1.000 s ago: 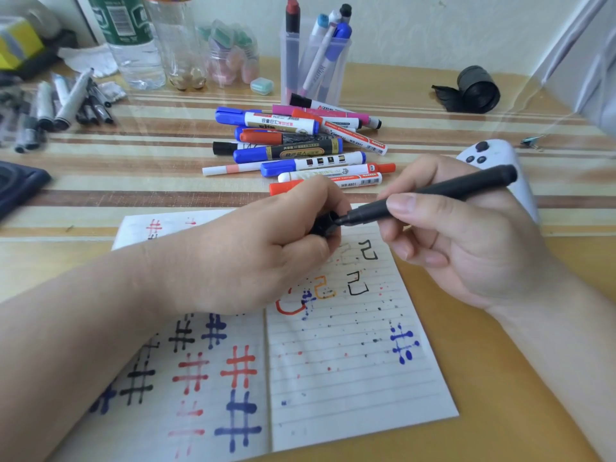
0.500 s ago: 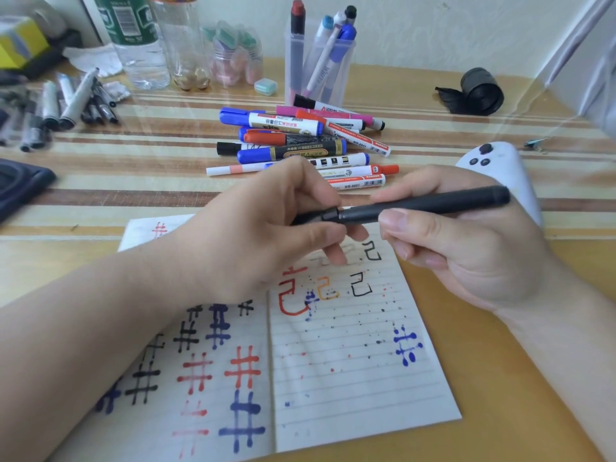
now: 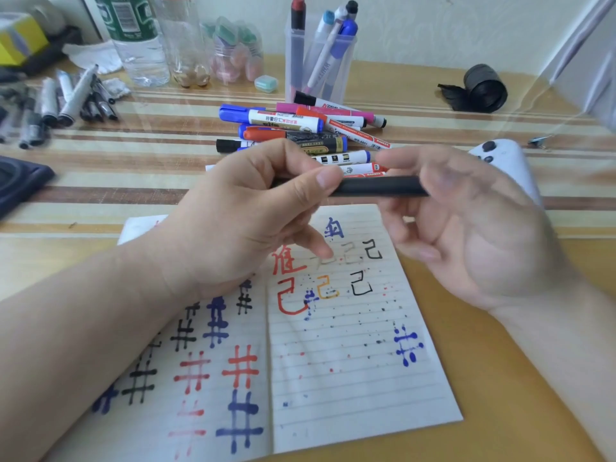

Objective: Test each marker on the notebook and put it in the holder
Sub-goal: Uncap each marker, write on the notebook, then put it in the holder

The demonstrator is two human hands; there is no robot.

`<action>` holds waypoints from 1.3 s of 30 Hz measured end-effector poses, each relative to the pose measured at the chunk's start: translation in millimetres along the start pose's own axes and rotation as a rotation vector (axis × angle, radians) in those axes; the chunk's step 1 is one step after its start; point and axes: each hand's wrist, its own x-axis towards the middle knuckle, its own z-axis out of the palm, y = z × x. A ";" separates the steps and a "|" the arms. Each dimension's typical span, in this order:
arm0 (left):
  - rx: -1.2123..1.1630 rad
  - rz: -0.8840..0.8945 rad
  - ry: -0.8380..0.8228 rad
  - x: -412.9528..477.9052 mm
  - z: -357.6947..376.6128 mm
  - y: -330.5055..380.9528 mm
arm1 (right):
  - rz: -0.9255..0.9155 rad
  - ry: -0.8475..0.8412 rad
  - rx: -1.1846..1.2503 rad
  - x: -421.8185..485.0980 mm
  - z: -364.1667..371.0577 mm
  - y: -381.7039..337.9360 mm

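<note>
A black marker (image 3: 376,186) lies level above the open notebook (image 3: 353,378). My left hand (image 3: 246,215) grips its left end between thumb and fingers. My right hand (image 3: 466,221) is blurred, palm toward me, with fingers spread loosely around the marker's right end and not closed on it. The notebook pages carry red, blue, black and orange test marks. A pile of coloured markers (image 3: 300,125) lies beyond the hands. Behind it stands the clear holder (image 3: 320,68) with several markers upright in it.
A white game controller (image 3: 506,161) lies right of my right hand. A black roll (image 3: 483,90) sits far right. Plastic bottles (image 3: 140,48) and a bunch of grey markers (image 3: 60,101) are at the back left. A dark tray (image 3: 16,185) is at the left edge.
The marker has slid left into my left hand. My right hand's fingers have opened off the barrel and the palm has turned toward me.
</note>
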 end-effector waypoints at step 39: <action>0.803 0.167 0.033 -7.2 -4.9 5.9 | -0.364 0.315 -0.428 0.3 33.0 -17.1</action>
